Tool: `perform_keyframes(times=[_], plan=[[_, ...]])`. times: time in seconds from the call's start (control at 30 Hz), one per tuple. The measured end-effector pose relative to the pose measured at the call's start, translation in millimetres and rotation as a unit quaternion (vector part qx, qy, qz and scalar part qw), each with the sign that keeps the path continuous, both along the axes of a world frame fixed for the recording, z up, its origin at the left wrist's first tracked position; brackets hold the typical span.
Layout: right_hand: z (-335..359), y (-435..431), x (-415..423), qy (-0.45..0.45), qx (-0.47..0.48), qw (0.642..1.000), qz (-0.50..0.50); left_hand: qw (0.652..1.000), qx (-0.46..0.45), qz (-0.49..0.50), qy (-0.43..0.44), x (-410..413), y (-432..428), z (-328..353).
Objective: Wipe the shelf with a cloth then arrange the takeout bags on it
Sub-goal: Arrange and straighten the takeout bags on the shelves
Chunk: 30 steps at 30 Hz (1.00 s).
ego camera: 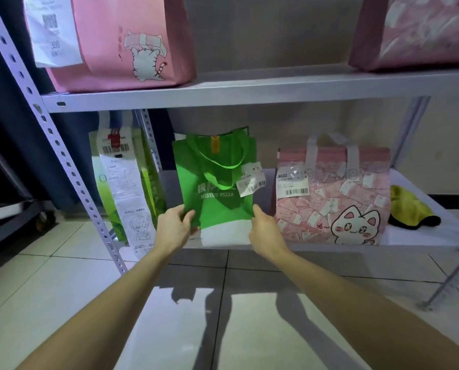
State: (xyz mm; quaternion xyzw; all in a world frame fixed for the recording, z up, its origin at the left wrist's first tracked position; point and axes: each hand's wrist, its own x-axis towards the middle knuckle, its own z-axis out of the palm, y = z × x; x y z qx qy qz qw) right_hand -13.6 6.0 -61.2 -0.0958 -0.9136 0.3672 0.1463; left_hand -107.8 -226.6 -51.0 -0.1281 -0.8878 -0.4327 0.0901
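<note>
Green bag (217, 188) on lower shelf (223, 240), left hand (173, 228) and right hand (265, 231) pinching its bottom corners

White print on the green non-woven tote bag (217, 206) reads "MISTER PIZZA" under partly hidden Chinese characters, the white barcode sticker (293, 182) on the pink cat-print plastic bag (329, 206) begins "J8022", the white receipt (53, 30) on the upper pink cat-drawing bag (121, 49) shows what looks like "388", and the other slips are too blurred to read.

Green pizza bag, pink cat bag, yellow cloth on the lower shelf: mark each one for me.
green pizza bag (217, 212): head view, front panel below the lettering.
pink cat bag (327, 201): head view, front panel above the cat's face.
yellow cloth (405, 206): head view, middle of the yellow fold.
</note>
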Motion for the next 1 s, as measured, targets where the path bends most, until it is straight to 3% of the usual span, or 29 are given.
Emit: perform_keyframes(times=[0.17,0.3,0.47,0.6,0.7,0.83,1.0], plan=[[-1,4,5,0.01,-0.004,1.0,-0.026,0.996,0.049,-0.05,-0.062,-10,7,-3],[7,-15,25,0.133,-0.021,0.985,-0.104,0.997,0.062,-0.021,-0.043,-8,-5,0],[16,-54,40,0.236,-0.055,0.969,-0.041,0.996,0.0,0.049,0.069,4,-41,20],[20,-86,37,0.236,-0.052,0.97,0.032,0.964,-0.026,0.186,0.189,13,-80,39],[23,-109,30,0.228,-0.069,0.969,0.063,0.939,-0.015,0.266,0.219,13,-108,48],[29,-128,19,0.221,-0.102,0.967,0.079,0.944,-0.006,0.291,0.157,2,-131,50],[39,-140,13,0.216,-0.122,0.965,0.082,0.975,0.042,0.218,0.024,-7,-131,51]])
